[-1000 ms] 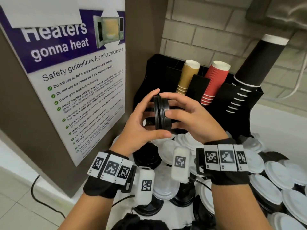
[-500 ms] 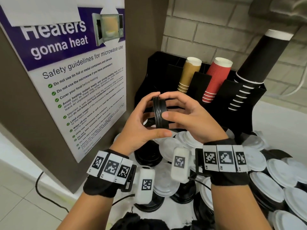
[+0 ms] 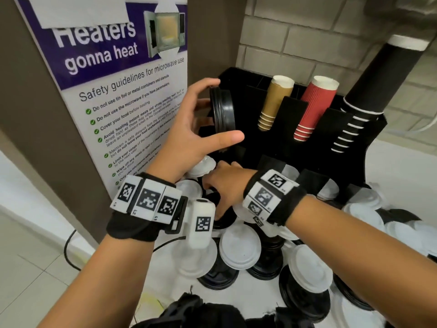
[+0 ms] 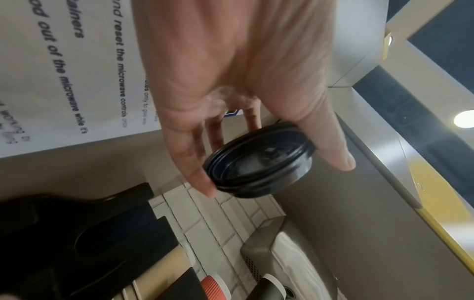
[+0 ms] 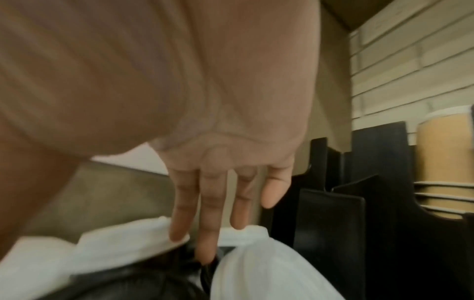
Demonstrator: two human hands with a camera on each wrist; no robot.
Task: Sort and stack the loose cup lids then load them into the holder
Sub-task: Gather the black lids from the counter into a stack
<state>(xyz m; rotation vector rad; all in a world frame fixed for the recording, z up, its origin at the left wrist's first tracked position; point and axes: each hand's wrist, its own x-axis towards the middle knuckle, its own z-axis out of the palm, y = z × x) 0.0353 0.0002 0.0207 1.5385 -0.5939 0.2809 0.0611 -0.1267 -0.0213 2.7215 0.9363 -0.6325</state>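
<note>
1. Beside the black holder [image 3: 354,166], the head view showed the left hand [image 3: 189,136] gripping a short stack of black lids [image 3: 222,110] on edge by itself, thumb under the rim and fingers over the top. A second before, both hands had been closed round that stack in front of the holder; the right hand [image 3: 224,185] had since let go and dropped to the loose lids [image 3: 238,249] at the holder's foot. I judged that the small black stack was squared up and another lid was being fetched for it. The holder's back slots carried a sleeve of tan cups [image 3: 274,102], a sleeve of red cups [image 3: 314,107] and a tall stack of black cups [image 3: 378,91]. White lids showed in two of its front slots, and the leftmost bay, nearest the stack, looked dark.

2. Left wrist view: the thumb and fingers [image 4: 195,162] were clamped on opposite rims of the black lids, open undersides toward the camera, held above the holder.

3. Right wrist view: the right hand's fingers [image 5: 207,219] were straight and close together, tips reaching down between two white lids [image 5: 256,263] toward a dark lid [image 5: 128,284] beneath, just left of the holder's dividers. Nothing was yet pinched.
</note>
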